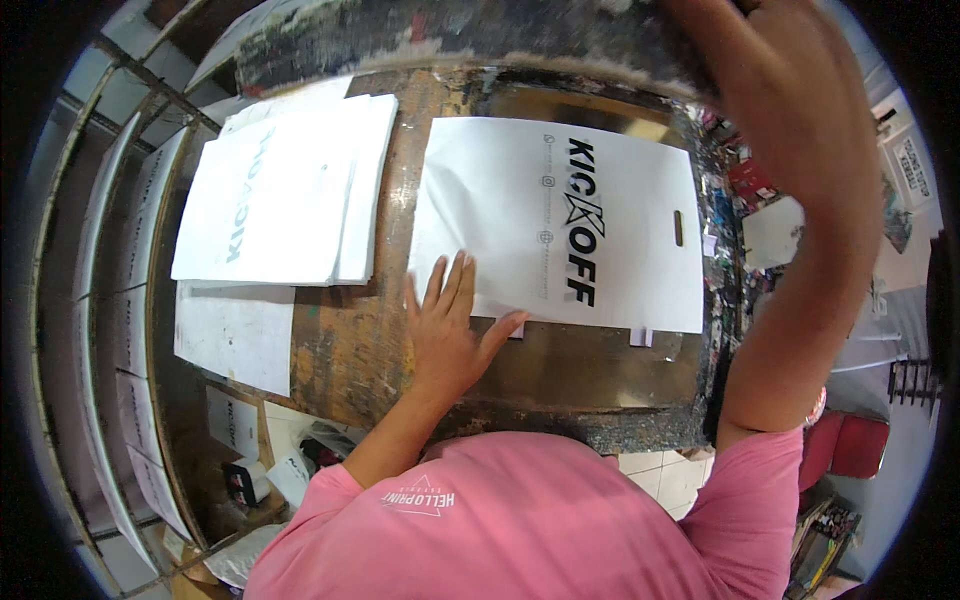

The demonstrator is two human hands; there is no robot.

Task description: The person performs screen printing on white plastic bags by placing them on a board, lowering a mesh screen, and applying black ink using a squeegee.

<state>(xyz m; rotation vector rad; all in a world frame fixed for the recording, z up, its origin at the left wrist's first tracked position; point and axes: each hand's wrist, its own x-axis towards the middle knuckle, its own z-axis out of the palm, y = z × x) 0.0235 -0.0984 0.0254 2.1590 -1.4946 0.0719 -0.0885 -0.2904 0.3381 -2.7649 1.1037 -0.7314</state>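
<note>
A white plastic bag [640, 200] with a punched handle slot and black print lies on the worktable, a little wrinkled at its left end. My left hand [450, 335] rests on the bag's near left corner, fingers spread and flat. Over the far right side reaches my right arm; my right hand [765, 60] is beside the right end of a raised, paint-stained dark frame [450, 45]. The fingers of that hand are mostly cut off by the picture's upper edge, so their grip is hidden. Small pale tabs [641, 337] sit along the bag's near edge.
On the table's left stands a stack of white printed bags [290, 200], with a loose white sheet [235, 335] under it. A metal rack [95, 300] holding more printed sheets is at far left. A red chair [845, 445] stands at right.
</note>
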